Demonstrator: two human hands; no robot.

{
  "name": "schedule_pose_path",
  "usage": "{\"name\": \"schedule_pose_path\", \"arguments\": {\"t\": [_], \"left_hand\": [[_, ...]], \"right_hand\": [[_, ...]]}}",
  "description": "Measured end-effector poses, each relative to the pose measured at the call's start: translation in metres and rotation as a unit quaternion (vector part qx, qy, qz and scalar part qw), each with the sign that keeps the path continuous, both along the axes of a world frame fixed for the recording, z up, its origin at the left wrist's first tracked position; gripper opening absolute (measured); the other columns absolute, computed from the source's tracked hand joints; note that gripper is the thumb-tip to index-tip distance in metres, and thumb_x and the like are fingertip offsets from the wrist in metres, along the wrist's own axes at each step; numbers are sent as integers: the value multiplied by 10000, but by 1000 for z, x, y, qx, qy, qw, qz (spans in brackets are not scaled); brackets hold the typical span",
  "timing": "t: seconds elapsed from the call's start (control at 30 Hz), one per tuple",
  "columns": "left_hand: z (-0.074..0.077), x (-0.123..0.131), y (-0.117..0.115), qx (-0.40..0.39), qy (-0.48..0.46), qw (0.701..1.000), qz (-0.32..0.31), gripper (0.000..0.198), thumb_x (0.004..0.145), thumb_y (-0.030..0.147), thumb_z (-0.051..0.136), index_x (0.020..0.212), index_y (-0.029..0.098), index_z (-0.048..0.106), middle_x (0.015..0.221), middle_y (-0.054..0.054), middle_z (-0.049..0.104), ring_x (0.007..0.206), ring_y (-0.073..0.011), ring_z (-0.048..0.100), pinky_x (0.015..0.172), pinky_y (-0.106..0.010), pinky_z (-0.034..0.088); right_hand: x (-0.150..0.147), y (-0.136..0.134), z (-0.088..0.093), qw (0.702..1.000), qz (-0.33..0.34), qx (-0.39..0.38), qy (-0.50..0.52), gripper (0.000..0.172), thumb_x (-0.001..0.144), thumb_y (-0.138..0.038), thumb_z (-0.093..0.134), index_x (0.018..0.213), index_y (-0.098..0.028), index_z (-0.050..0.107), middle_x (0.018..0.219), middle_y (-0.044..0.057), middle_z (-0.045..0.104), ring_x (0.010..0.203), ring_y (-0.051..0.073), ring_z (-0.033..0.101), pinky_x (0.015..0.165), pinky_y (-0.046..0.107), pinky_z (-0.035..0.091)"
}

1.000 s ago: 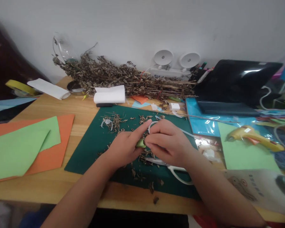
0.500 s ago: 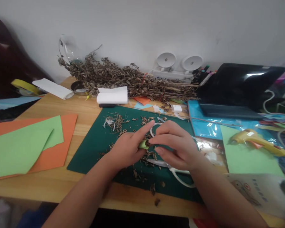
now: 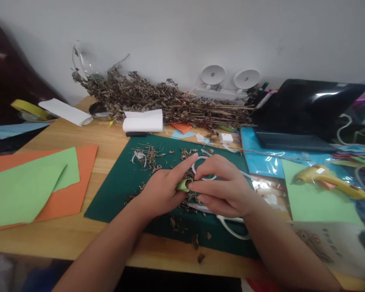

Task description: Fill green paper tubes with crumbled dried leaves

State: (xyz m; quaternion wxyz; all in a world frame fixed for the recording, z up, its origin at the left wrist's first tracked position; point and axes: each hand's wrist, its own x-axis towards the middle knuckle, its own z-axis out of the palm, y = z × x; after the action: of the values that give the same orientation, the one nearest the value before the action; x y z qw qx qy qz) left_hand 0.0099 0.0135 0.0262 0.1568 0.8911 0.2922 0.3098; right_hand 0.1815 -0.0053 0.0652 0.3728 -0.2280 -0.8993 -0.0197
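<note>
My left hand (image 3: 162,188) is closed round a small light-green paper roll (image 3: 182,185), its index finger stretched out past it. Dark dried leaf bits show in the roll's open end. At that opening, the bent fingertips of my right hand (image 3: 223,186) press together; what they pinch is too small to make out for sure. White-handled scissors (image 3: 232,229) lie under my right hand, partly covered by it. Crumbled dried leaves (image 3: 173,222) and a little heap of thin stems (image 3: 152,156) are scattered over the green cutting mat (image 3: 109,198) below both hands.
Bundled dried plants (image 3: 146,95) lie along the wall. Green paper (image 3: 21,194) and orange paper (image 3: 86,162) are at left. To the right are a yellow glue gun (image 3: 328,180), a black tablet-like screen (image 3: 310,105) and a blue plastic-wrapped pack (image 3: 261,160).
My right fingertips have shifted slightly at the roll's open end. The left hand keeps its hold, and the view has moved a little.
</note>
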Motion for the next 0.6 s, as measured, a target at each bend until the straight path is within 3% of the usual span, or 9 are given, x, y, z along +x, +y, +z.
{"name": "schedule_pose_path", "arguments": {"t": [0.27,0.47,0.6], "left_hand": [[-6,-1,2,-1,5,1000,-18,670,713,141,413,1309,263,132,884,-5,633,670,-130,584,577,-217,434],[-2,0,2,7,16,1000,4,647,722,134,400,1304,248,141,739,23,639,516,-108,549,464,-188,395],[-1,-1,1,9,7,1000,0,671,712,128,406,1307,265,128,951,-8,630,673,-127,601,569,-207,441]], "right_hand": [[-1,0,1,999,-22,16,-45,134,753,-209,434,758,-176,564,769,49,542,688,135,478,629,305,429],[2,-1,4,999,3,-16,28,138,742,-196,425,760,-161,557,761,54,533,674,132,483,619,303,427],[0,0,1,1000,-2,-6,-14,132,745,-211,434,755,-167,558,810,58,540,719,144,495,653,318,432]]}}
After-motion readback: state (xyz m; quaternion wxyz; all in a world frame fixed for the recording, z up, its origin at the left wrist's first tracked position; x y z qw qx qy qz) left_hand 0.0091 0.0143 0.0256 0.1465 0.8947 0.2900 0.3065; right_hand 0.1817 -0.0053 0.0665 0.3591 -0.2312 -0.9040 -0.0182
